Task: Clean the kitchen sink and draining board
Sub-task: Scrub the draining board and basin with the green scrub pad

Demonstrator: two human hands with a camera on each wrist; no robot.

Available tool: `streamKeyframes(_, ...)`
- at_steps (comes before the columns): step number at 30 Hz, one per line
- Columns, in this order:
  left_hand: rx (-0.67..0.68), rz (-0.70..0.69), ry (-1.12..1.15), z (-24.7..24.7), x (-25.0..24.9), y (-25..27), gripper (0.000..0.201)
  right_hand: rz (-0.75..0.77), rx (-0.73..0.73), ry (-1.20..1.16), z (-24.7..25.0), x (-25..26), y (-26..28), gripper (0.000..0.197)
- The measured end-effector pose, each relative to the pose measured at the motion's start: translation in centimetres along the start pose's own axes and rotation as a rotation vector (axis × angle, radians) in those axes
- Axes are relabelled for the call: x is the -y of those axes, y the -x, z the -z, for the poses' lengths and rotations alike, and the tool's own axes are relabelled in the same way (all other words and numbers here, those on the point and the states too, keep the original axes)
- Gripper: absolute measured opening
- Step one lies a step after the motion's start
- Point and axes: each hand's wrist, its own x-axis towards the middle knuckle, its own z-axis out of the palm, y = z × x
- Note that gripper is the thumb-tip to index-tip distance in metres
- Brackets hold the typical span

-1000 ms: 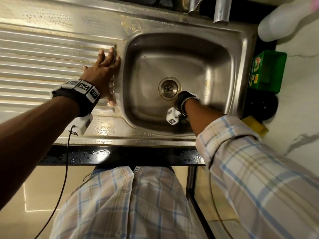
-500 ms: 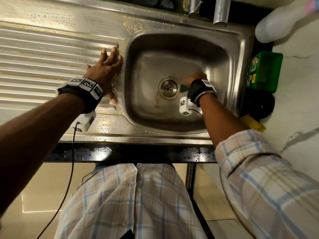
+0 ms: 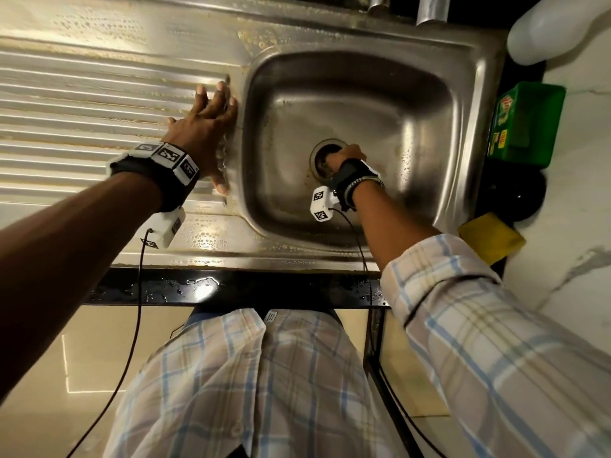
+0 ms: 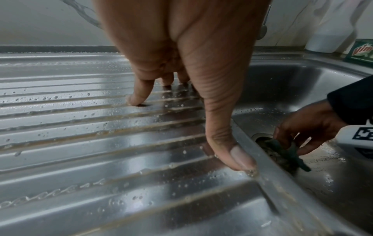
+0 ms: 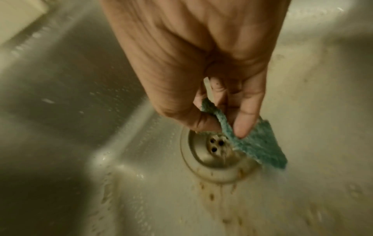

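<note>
The steel sink (image 3: 463,133) has a wet, stained basin with a round drain (image 3: 319,157) (image 5: 210,153) in its floor. My right hand (image 3: 344,155) (image 5: 220,126) is down at the drain and pinches a thin green scouring pad (image 5: 256,143) (image 4: 286,153) between thumb and fingers, the pad lying over the drain's rim. Brown streaks run from the drain in the right wrist view. My left hand (image 3: 211,123) (image 4: 189,124) rests with fingers spread on the ridged draining board (image 3: 82,120) (image 4: 80,143), its thumb at the basin's left edge.
A green soap box (image 3: 525,123) stands on the counter right of the sink, with a white bottle (image 3: 555,31) behind it and a yellow sponge (image 3: 489,241) in front. Tap pipes (image 3: 429,8) rise at the back. Water drops lie on the black counter edge (image 3: 205,285).
My right hand has moved across the basin floor from the front to the right side, then left onto the drain. The left hand has stayed on the draining board.
</note>
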Motion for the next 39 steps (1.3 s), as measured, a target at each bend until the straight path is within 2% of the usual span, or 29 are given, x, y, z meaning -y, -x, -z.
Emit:
streamKeyframes(4,-0.005,-0.013,-0.001,-0.2,0.1,0.0,0.159,0.047,-0.069,0.073,3.0,-0.6,1.5,0.043)
streamKeyframes(6,0.0,-0.005,0.005,-0.1,0.2,0.0,0.159,0.067,-0.057,0.199,3.5,-1.6,2.8,0.036)
streamKeyframes(7,0.0,-0.002,0.006,-0.1,0.2,0.0,0.159,0.079,-0.028,0.295,3.2,-2.3,3.2,0.037)
streamKeyframes(9,-0.002,0.001,0.011,-0.2,0.2,0.0,0.158,0.1,0.044,0.451,1.9,-3.1,4.2,0.05)
streamKeyframes(10,-0.001,0.003,0.011,-0.2,0.2,-0.1,0.158,0.085,0.08,0.46,1.0,-3.0,4.8,0.056)
streamKeyframes(12,0.002,0.004,0.009,-0.2,0.2,-0.1,0.157,0.08,0.174,0.452,-0.9,-2.3,5.2,0.054)
streamKeyframes(15,-0.013,-0.001,0.015,-0.4,0.3,-0.3,0.157,0.119,0.314,0.308,-3.1,-0.6,6.1,0.049)
streamKeyframes(17,-0.013,0.007,0.011,-0.6,0.5,-0.3,0.157,0.207,0.322,0.221,-3.5,0.2,7.3,0.057)
streamKeyframes(18,-0.011,0.017,0.008,-0.5,0.4,-0.3,0.157,0.213,0.278,0.188,-3.7,0.4,7.3,0.06)
streamKeyframes(19,-0.008,0.021,0.009,-0.5,0.4,-0.4,0.156,0.166,0.265,0.113,-3.9,0.6,6.8,0.059)
streamKeyframes(22,-0.011,0.022,0.009,-0.6,0.4,-0.5,0.157,-0.146,0.292,-0.449,-3.3,1.8,6.0,0.034)
streamKeyframes(23,-0.014,0.019,0.003,-0.7,0.6,-0.5,0.157,-0.285,0.218,-0.627,-2.9,1.9,5.4,0.027)
streamKeyframes(24,-0.016,0.014,-0.004,-0.7,0.6,-0.6,0.157,-0.353,0.128,-0.713,-2.3,1.7,5.1,0.026)
streamKeyframes(26,-0.023,-0.006,-0.009,-0.6,0.8,-0.8,0.156,-0.298,-0.016,-0.675,0.1,1.4,5.4,0.036)
streamKeyframes(29,-0.024,-0.024,-0.026,-0.6,0.8,-0.6,0.158,-0.186,-0.021,-0.511,2.4,0.0,4.1,0.047)
streamKeyframes(31,-0.018,-0.015,-0.025,-0.6,0.8,-0.8,0.162,-0.148,-0.039,-0.54,3.2,-1.2,1.4,0.058)
streamKeyframes(32,-0.016,-0.021,-0.036,-0.3,0.8,-1.0,0.166,-0.131,-0.048,-0.634,4.1,-1.3,1.7,0.05)
streamKeyframes(33,-0.004,-0.03,-0.054,-0.3,0.8,-1.2,0.169,-0.113,-0.04,-0.739,5.1,-1.1,2.9,0.033)
streamKeyframes(34,0.006,-0.039,-0.107,-0.3,0.8,-1.4,0.172,-0.097,-0.032,-0.842,6.4,-0.1,6.8,0.015)
streamKeyframes(35,0.003,-0.055,-0.159,-0.2,0.7,-1.3,0.171,-0.086,-0.011,-0.957,7.2,0.6,10.4,0.011)
streamKeyframes(36,-0.008,-0.059,-0.176,-0.1,0.2,-0.9,0.164,-0.067,0.048,-1.08,7.6,0.6,13.0,0.016)
streamKeyframes(39,-0.12,-0.03,-0.176,-0.7,-1.6,1.6,0.133,0.01,0.17,-1.292,7.4,-1.1,17.2,0.016)
